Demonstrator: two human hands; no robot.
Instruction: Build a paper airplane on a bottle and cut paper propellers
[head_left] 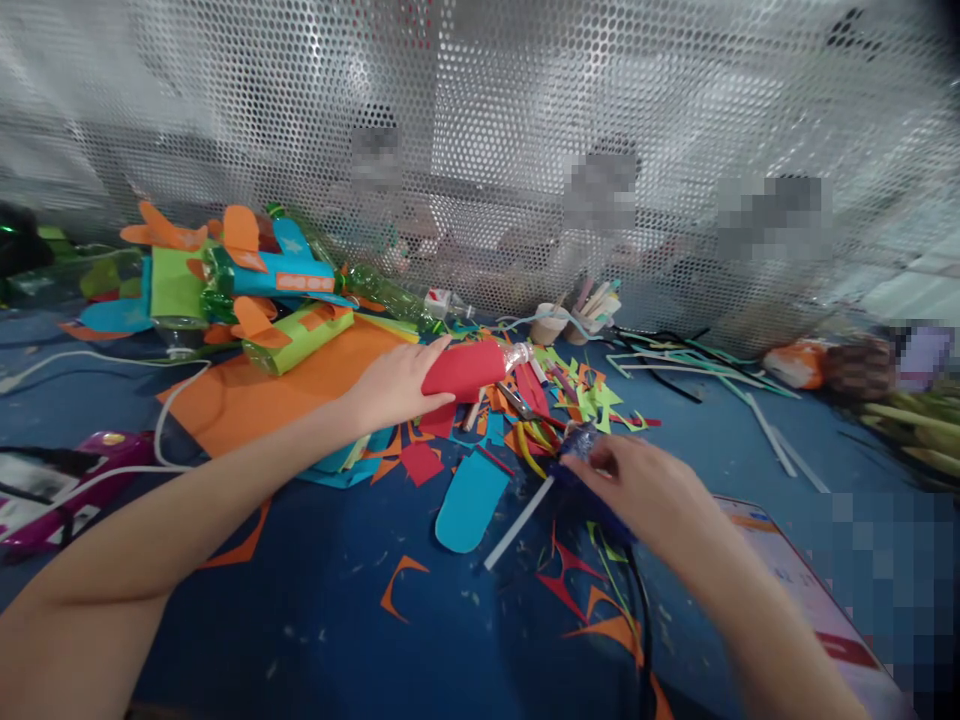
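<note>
My left hand [394, 385] grips a bottle wrapped in red paper [469, 368], lying on its side on the blue table, its clear neck pointing right. My right hand [637, 485] is closed on a dark blue glue gun [574, 445] whose black cord runs toward me. A white glue stick [517, 523] pokes out from the gun down to the left. A blue rounded paper cut-out [472, 500] lies just in front of both hands, among orange, red and green paper scraps.
Bottle planes covered in blue, green and orange paper [247, 285] stand at the back left on an orange sheet [255, 395]. A purple tool [67, 485] lies at left. Cups with sticks [574, 315] sit by a perforated metal screen [480, 120]. A phone [795, 590] lies at right.
</note>
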